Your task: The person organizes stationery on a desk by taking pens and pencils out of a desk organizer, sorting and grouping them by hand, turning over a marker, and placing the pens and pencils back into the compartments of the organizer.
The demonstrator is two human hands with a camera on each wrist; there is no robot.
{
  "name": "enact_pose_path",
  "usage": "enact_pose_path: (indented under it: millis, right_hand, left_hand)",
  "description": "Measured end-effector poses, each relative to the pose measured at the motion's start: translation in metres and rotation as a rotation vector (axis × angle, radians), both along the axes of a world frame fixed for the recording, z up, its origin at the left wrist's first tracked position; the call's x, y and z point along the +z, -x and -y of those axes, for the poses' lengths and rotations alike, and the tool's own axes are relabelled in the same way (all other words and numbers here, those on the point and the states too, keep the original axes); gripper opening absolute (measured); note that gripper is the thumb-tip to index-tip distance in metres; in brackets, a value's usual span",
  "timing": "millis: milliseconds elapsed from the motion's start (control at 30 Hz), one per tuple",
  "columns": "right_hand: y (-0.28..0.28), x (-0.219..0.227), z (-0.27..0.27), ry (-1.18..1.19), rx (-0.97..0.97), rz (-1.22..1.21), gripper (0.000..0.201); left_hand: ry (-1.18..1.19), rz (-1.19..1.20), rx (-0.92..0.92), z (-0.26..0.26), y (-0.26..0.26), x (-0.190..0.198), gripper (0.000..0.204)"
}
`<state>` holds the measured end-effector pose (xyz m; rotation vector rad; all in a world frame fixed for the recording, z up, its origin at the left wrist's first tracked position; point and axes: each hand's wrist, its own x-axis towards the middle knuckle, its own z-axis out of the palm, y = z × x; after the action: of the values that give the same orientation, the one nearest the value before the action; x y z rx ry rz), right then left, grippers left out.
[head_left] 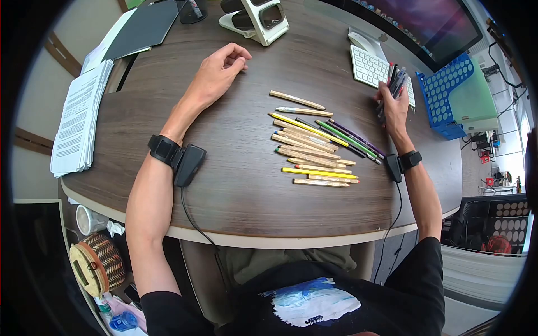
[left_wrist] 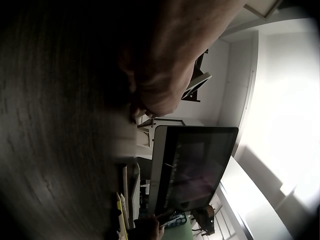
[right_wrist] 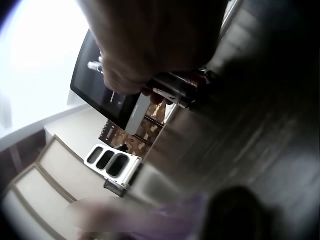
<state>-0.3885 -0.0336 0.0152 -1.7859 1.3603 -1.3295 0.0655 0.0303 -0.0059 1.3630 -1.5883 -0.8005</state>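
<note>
My right hand grips a bundle of pens, several dark ones and at least one red, upright beside the keyboard. In the right wrist view the pens stick out below the curled fingers. My left hand is at the left of the desk, its fingers loosely bent and nothing in them. Between the hands lies a loose row of pencils, mostly bare wood, with yellow, green, dark and purple ones among them. Their tips mostly point right.
Behind the right hand are a white keyboard, a mouse and a monitor. A blue perforated holder stands at the right. A white stand is at the back, a paper stack at the left edge.
</note>
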Motion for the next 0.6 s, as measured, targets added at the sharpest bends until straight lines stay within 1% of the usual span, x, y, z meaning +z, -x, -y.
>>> enact_pose_path:
  millis: [33, 233, 300, 333, 433, 500, 567, 600]
  right_hand:
    - [0.000, -0.002, -0.002, -0.006, 0.018, -0.035, 0.023]
    - [-0.002, -0.003, -0.001, -0.069, 0.023, 0.014, 0.021]
    - [-0.002, 0.003, 0.001, -0.110, -0.016, -0.038, 0.022]
    - [-0.003, 0.005, 0.003, -0.107, -0.005, -0.042, 0.022]
    - [-0.009, 0.016, 0.008, -0.203, 0.040, 0.004, 0.027]
    - [-0.020, 0.025, 0.011, -0.210, 0.026, -0.003, 0.029]
    - [-0.032, 0.034, 0.017, -0.235, 0.036, -0.097, 0.029]
    - [-0.037, 0.040, 0.020, -0.248, 0.040, -0.191, 0.028]
  left_hand:
    - [0.000, 0.004, 0.003, 0.000, 0.000, 0.000, 0.022]
    - [0.018, -0.008, -0.003, -0.001, 0.000, 0.000, 0.022]
    - [0.032, 0.003, 0.011, 0.001, -0.002, -0.001, 0.023]
    - [0.038, 0.004, 0.000, 0.001, -0.003, -0.001, 0.023]
    - [0.056, 0.004, -0.004, 0.000, -0.003, -0.002, 0.024]
    - [0.063, 0.047, 0.003, 0.000, -0.002, -0.002, 0.024]
    - [0.083, 0.017, 0.011, -0.001, -0.002, -0.002, 0.025]
    - [0.083, 0.015, 0.007, -0.001, -0.003, -0.001, 0.025]
